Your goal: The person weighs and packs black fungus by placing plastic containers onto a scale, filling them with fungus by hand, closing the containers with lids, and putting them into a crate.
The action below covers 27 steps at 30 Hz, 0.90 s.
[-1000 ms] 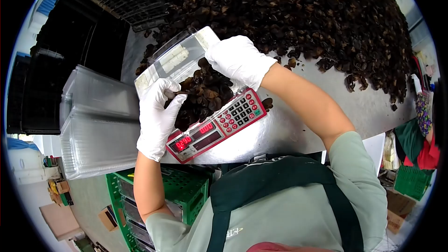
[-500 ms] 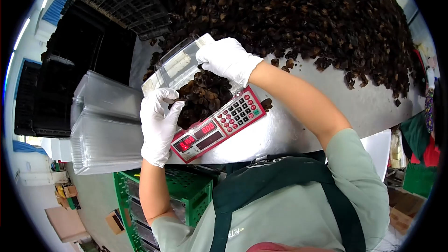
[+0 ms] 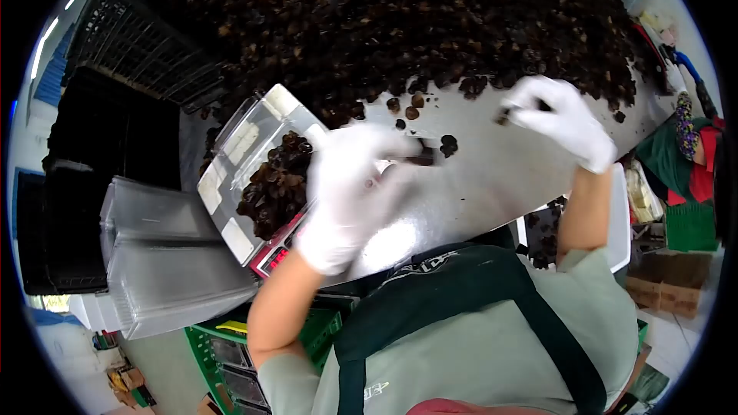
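Observation:
My left hand [image 3: 346, 192], in a white glove and blurred by motion, passes over the red scale [image 3: 269, 259] and hides most of its keypad. At its fingertips is a dark, blurred piece of wood ear fungus [image 3: 422, 154]. My right hand [image 3: 565, 119], also gloved, is above the metal table to the right. Its thumb and fingers pinch a small brown piece of wood ear fungus [image 3: 503, 117]. An open clear plastic box [image 3: 240, 242] rests on the scale, with a heap of wood ear [image 3: 277, 184] in it. One loose dark piece [image 3: 448, 146] lies beyond my left fingertips.
A large pile of wood ear [image 3: 400, 23] covers the back of the metal table [image 3: 477, 177]. Stacked clear boxes [image 3: 165, 277] stand at the left, beside black crates [image 3: 115, 161]. Below are a green crate [image 3: 201, 357] and a white tub [image 3: 619, 219]. Another person's sleeve [image 3: 686, 127] shows at far right.
Both hands have left the box on the scale and moved rightward, the right hand farther, out over the table. The view has shifted, and the heap in the box is now uncovered.

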{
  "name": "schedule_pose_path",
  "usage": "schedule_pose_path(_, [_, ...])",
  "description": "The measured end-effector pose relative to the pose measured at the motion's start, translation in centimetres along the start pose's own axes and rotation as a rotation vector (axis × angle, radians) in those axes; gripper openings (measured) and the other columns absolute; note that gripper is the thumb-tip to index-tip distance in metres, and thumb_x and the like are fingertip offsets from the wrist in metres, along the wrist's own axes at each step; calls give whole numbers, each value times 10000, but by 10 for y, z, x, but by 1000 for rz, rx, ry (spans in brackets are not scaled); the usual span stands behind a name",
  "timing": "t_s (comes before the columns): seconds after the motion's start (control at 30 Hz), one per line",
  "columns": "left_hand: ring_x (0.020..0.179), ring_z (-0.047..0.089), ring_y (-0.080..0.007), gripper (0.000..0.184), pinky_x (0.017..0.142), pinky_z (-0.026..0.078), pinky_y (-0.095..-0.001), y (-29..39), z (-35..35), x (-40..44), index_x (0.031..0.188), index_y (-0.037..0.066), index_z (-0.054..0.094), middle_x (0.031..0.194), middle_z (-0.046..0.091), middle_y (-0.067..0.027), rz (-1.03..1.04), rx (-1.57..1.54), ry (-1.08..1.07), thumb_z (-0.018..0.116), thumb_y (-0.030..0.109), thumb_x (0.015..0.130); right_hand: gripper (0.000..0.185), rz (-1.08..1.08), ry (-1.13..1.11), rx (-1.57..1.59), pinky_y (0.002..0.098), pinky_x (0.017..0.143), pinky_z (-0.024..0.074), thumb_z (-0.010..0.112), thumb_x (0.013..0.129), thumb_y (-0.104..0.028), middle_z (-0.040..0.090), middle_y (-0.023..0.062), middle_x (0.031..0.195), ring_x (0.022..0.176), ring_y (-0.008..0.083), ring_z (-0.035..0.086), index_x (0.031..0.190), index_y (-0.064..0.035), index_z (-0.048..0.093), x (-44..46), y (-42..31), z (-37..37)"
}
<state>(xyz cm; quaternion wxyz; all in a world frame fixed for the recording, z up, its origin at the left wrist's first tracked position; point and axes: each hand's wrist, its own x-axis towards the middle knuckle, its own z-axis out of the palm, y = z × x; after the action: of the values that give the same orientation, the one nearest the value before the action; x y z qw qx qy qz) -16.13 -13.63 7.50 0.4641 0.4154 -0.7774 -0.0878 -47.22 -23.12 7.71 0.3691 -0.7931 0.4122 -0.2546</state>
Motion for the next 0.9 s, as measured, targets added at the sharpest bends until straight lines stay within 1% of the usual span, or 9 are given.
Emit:
schedule_pose_path(0.03, [734, 688, -282, 170, 676, 542, -377, 15, 31, 14, 918, 81, 708, 835, 701, -72, 61, -173, -81, 755, 55, 757, 144, -12, 15, -20, 261, 693, 466, 689, 870, -93, 633, 9, 819, 761, 90, 560, 990, -16, 718, -30, 9, -21])
schedule_pose_path(0.13, [1164, 621, -307, 643, 910, 519, -399, 61, 103, 21, 1372, 100, 577, 1330, 575, -196, 69, -420, -637, 817, 187, 782, 198, 293, 118, -130, 264, 661, 445, 688, 858, -70, 593, -14, 777, 720, 85, 520, 1040, 0, 716, -124, 29, -67])
schedule_pose_path(0.23, [1279, 545, -321, 840, 1096, 430, -462, 73, 108, 0, 1535, 133, 407, 1482, 450, -205, 254, -316, -547, 799, 203, 795, 262, 534, 392, -128, 219, 596, 410, 668, 915, -102, 558, -49, 741, 651, 55, 510, 1157, -16, 717, -171, 44, -70])
schedule_pose_path(0.33, [1251, 547, -325, 769, 1119, 410, -447, 56, 75, -3, 1508, 104, 439, 1433, 508, -166, 112, -188, -599, 766, 177, 816, 304, 765, 407, 87, 184, 511, 346, 627, 967, -117, 528, -60, 738, 609, 9, 466, 1256, -38, 677, -152, 47, -58])
schedule_pose_path(0.37, [1257, 547, -324, 746, 1114, 413, -446, 49, 57, -1, 1498, 97, 451, 1429, 519, -163, 52, -154, -634, 757, 159, 820, 241, 701, 365, 46, 172, 502, 314, 641, 984, -174, 530, -73, 716, 580, -7, 433, 1192, -91, 730, -134, 49, -44])
schedule_pose_path(0.5, [1271, 579, -322, 572, 1066, 458, -404, 23, -51, -4, 1365, 48, 590, 1352, 607, -160, -127, 48, -314, 721, 39, 808, 223, 231, 39, 57, 255, 842, 499, 682, 969, -163, 694, 8, 989, 918, 94, 612, 1131, -17, 726, -18, 10, 37])
schedule_pose_path(0.63, [1252, 586, -181, 405, 1116, 439, -342, 18, -129, -36, 1368, -14, 580, 1323, 648, -107, -548, -207, 299, 650, 48, 973, 259, -361, -171, 191, 296, 698, 512, 691, 943, -291, 656, 73, 813, 730, 161, 616, 1058, -63, 732, 84, -64, 130])
schedule_pose_path(0.67, [1241, 590, -174, 418, 1108, 445, -336, 22, -137, -45, 1384, -11, 574, 1334, 643, -115, -661, -190, 402, 648, 57, 978, 323, -322, -258, 189, 314, 697, 519, 681, 944, -350, 669, 85, 820, 748, 159, 639, 1072, -58, 732, 101, -91, 143])
schedule_pose_path(0.9, [1445, 419, -257, 628, 1211, 289, -374, -15, -131, -117, 1505, -26, 432, 1508, 490, -171, -859, -121, 255, 641, 30, 915, 523, -434, -451, 258, 384, 1030, 483, 497, 1038, -547, 733, 98, 1176, 1122, 264, 678, 1204, -110, 731, 156, -134, 241])
